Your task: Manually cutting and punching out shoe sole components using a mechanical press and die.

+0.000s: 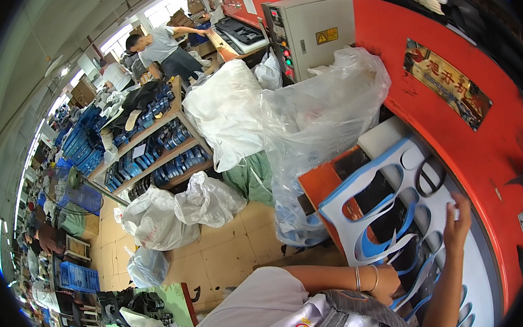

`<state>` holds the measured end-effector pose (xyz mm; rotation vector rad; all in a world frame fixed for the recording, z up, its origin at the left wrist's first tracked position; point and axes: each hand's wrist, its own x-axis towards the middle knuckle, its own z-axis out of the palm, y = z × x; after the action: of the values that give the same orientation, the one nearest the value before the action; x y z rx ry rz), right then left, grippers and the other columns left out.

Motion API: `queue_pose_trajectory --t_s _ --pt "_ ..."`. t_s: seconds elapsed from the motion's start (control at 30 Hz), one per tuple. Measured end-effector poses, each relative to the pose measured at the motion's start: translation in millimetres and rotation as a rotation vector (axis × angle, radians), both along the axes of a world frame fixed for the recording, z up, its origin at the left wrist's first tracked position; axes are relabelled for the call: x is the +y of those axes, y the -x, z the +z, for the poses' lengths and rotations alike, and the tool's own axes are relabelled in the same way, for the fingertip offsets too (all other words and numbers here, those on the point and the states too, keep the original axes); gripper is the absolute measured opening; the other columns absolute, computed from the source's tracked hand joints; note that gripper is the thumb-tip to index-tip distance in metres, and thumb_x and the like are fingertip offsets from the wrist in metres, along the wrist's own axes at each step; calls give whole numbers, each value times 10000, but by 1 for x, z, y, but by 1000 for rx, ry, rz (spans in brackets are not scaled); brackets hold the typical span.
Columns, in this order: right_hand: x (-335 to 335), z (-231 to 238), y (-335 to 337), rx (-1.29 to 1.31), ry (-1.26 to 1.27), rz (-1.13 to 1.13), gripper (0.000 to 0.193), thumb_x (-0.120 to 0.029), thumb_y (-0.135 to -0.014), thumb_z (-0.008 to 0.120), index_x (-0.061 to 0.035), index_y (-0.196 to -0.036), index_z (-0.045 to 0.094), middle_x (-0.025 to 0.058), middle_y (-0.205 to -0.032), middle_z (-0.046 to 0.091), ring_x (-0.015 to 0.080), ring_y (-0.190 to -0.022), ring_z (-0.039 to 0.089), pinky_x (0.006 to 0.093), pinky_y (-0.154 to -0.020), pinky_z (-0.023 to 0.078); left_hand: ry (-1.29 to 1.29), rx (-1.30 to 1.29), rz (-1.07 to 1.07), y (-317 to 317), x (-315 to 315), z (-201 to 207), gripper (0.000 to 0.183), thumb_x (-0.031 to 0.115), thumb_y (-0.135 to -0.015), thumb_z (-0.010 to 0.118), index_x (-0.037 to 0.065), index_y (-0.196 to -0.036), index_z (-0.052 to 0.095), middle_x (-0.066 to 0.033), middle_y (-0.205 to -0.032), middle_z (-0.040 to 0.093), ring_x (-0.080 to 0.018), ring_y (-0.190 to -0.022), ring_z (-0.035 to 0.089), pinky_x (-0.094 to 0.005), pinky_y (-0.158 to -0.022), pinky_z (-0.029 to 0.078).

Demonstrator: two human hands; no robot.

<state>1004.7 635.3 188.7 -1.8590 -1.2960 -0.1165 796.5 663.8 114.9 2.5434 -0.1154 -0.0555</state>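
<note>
A pale blue and white sheet (339,209), apparently foam, with long rounded cut-outs, lies in front of the red machine (448,32). My left hand (384,284), with bracelets at the wrist, is curled down over the near part of the sheet. Its fingertips are hidden, so what it grips does not show. Along the sheet's right side, my right hand (457,225) reaches up with fingers stretched and somewhat apart against the surface. A small white patch shows on or between those fingers. Loose curved strips (397,248) stand up from the cut-outs between my hands.
Large clear plastic bags (325,109) bulge beside the sheet. A grey control cabinet (312,27) with lit buttons stands behind them. White sacks (158,221) sit on the tiled floor before a shelf of blue moulds (170,137). A co-worker (163,51) leans over a bench farther off.
</note>
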Motion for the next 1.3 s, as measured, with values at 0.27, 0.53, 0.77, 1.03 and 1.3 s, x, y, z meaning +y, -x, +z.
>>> queue_pose_trajectory --t_s 0.27,0.53,0.77,1.03,1.3 --pt "46 -63 53 -266 211 70 220 -39 -752 652 11 -960 602 173 -980 585 357 -948 545 420 -860 445 391 -423 210 -36 139 26 87 95 -777 613 62 -849 648 -147 -949 597 -333 -938 561 -410 -849 454" --pt "52 -81 100 -282 202 9 202 44 -603 678 -10 -780 595 113 -809 542 313 -840 508 406 -753 438 132 -344 -44 -35 202 -25 110 181 -716 729 122 -807 714 -68 -915 604 -289 -938 573 -393 -835 476" --pt "47 -81 125 -126 155 52 179 56 -613 663 -22 -756 589 98 -742 486 293 -777 469 379 -687 407 332 -440 -88 -13 196 -39 79 170 -674 738 103 -690 700 -56 -832 608 -280 -840 595 -396 -768 477" --pt "52 -66 115 -7 -63 -52 145 -119 -825 596 -14 -779 507 101 -787 440 271 -779 459 354 -686 379 512 -795 -6 -29 195 -20 87 172 -684 687 97 -644 671 -64 -766 578 -269 -838 566 -381 -718 454" --pt "47 -34 85 76 463 319 195 22 -660 706 -3 -837 629 128 -801 561 300 -752 563 379 -674 459 269 -618 58 2 198 -36 208 282 -629 784 148 -731 662 1 -887 562 -223 -917 521 -382 -832 373"
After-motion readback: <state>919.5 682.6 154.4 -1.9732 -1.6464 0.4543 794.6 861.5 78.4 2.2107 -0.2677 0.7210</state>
